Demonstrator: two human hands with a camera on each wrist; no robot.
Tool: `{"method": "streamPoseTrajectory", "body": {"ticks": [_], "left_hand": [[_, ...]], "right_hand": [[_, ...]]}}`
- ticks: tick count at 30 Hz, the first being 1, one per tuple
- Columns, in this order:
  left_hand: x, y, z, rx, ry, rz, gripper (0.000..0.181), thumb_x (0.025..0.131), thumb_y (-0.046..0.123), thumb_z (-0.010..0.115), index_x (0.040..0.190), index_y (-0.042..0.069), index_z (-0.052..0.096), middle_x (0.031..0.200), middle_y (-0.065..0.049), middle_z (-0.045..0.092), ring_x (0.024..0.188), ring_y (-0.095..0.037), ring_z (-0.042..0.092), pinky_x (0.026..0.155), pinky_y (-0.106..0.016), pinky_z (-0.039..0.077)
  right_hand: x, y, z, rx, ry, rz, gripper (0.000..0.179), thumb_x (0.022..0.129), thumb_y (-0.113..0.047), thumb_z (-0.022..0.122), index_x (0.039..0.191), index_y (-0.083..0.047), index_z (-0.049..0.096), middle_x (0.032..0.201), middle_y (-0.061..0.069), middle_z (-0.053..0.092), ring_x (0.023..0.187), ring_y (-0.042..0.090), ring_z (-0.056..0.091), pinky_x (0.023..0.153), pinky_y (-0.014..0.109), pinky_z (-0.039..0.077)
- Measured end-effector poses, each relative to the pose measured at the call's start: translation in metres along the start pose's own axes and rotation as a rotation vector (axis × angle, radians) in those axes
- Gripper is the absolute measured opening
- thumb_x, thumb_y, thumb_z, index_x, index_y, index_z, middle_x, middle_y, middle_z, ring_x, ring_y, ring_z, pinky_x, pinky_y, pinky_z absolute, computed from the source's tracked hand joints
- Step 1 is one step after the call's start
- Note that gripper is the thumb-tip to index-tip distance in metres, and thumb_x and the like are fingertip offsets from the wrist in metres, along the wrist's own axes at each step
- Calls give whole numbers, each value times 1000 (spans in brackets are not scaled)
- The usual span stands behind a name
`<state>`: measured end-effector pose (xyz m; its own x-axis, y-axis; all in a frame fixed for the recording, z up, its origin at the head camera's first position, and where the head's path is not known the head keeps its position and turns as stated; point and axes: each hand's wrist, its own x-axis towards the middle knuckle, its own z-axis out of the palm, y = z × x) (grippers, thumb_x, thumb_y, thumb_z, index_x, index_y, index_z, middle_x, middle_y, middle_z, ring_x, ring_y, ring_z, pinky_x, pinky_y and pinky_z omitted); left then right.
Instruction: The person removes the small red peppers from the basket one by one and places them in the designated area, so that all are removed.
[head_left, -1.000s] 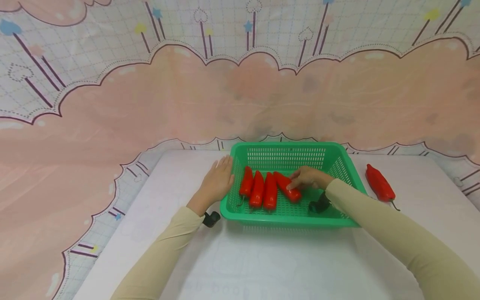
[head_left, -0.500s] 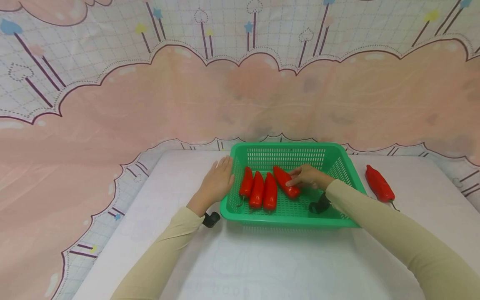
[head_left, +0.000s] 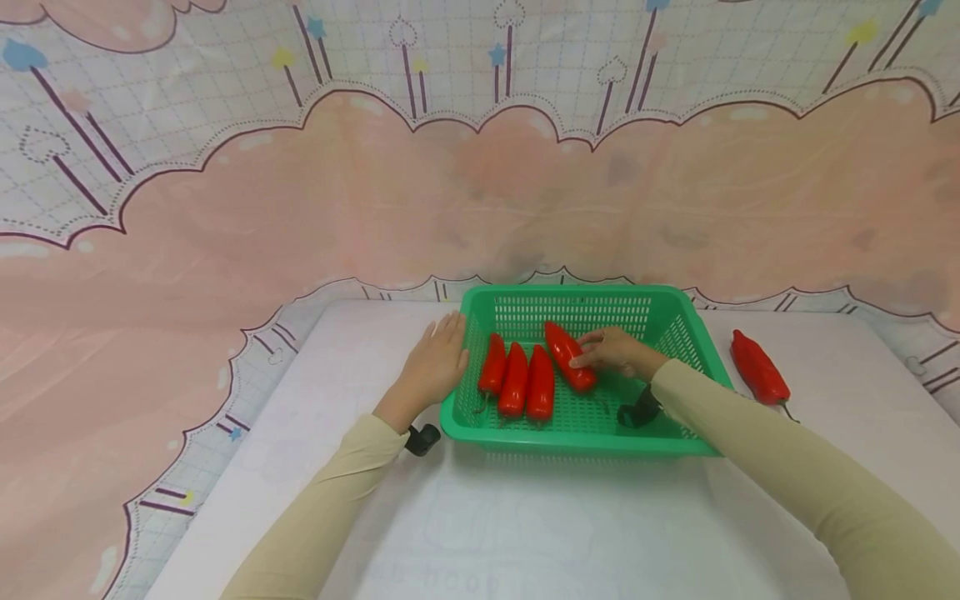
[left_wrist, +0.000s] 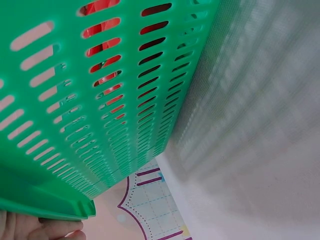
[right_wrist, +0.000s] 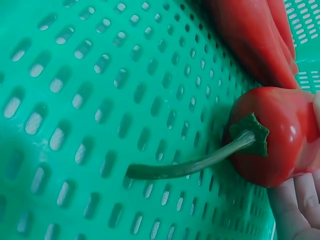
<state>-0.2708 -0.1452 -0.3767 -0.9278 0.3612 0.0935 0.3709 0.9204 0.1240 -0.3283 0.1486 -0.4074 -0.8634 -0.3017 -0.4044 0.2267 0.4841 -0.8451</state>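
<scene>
A green slotted plastic basket [head_left: 577,445] stands on the white table. Inside it my right hand [head_left: 618,350] grips a large red chili pepper [head_left: 566,354] between thumb and fingers. The right wrist view shows that pepper's rounded end [right_wrist: 270,145] and its long green stem [right_wrist: 195,166], with fingertips [right_wrist: 286,207] beneath it. To its left lie three more red peppers [head_left: 514,383], side by side on the basket floor. My left hand [head_left: 433,360] rests with straight fingers against the basket's left rim; its fingertips [left_wrist: 55,229] show at that rim in the left wrist view.
Outside the basket, on the right, one more red pepper [head_left: 759,368] lies on the white tabletop [head_left: 570,533]. A patterned pink and white cloth [head_left: 480,200] hangs behind the table. A black wrist camera [head_left: 639,410] reaches down into the basket below my right hand.
The held pepper has shifted toward the back of the basket and turned slightly more upright in the head view, with my right hand still on it. My left hand has stayed in place.
</scene>
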Motion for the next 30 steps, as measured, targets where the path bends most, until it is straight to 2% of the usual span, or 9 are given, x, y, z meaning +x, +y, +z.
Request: {"method": "streamPoseTrajectory", "body": {"ticks": [6, 12, 21, 30], "left_hand": [[0, 0, 0, 1, -1, -2, 58, 99, 23, 35, 146, -8, 21, 153, -22, 23, 143, -35, 23, 120, -46, 16], [1, 0, 1, 9, 0, 2, 57, 99, 23, 35, 146, -8, 22, 153, -23, 24, 143, -35, 23, 119, -46, 17], [1, 1, 1, 5, -5, 2, 58, 99, 23, 35, 146, -8, 21, 153, -23, 22, 144, -34, 22, 120, -46, 16], [0, 1, -1, -12, -14, -10, 58, 99, 22, 35, 146, -8, 20, 154, -22, 21, 144, -34, 20, 120, -46, 15]], "right_hand": [[-3, -2, -1, -34, 22, -19, 74, 77, -23, 77, 134, 10, 43, 133, 26, 50, 107, 29, 59, 94, 38, 53], [-3, -3, 1, -44, 60, -2, 68, 82, -18, 72, 137, 8, 42, 139, 26, 45, 117, 34, 52, 100, 42, 48], [0, -5, 0, -7, 107, -17, 69, 82, -19, 72, 139, 3, 40, 139, 23, 46, 119, 34, 49, 101, 42, 47], [-5, -12, -5, 0, 119, -110, 70, 83, -19, 71, 141, 3, 37, 136, 24, 48, 119, 36, 48, 100, 46, 47]]}}
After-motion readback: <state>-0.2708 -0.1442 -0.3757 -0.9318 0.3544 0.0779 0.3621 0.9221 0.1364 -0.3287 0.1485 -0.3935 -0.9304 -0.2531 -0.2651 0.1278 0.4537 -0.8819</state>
